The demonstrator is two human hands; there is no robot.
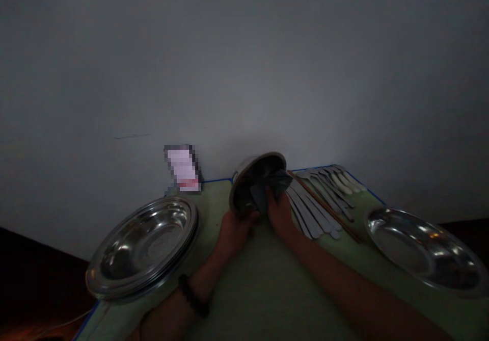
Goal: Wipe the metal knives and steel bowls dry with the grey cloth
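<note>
A metal bowl (pixel 239 178) is tilted on its side near the wall, its opening turned toward me. My left hand (pixel 236 229) is closed on the bowl's lower rim. In my right hand (pixel 279 211) is a dark grey-green cloth (pixel 261 195), bunched under the fingers and held at the bowl's opening. Part of the cloth reaches inside the bowl. The fingertips of both hands are partly hidden and dim.
Stacked metal basins (pixel 153 244) stand on the left of the green table (pixel 244 300). A blurred phone-like screen (pixel 184 167) leans at the wall. Right of the bowl lie several knives or flat handles (pixel 307 213), chopsticks (pixel 328 208) and pale spoons (pixel 342 183). Another metal basin (pixel 424 249) sits far right.
</note>
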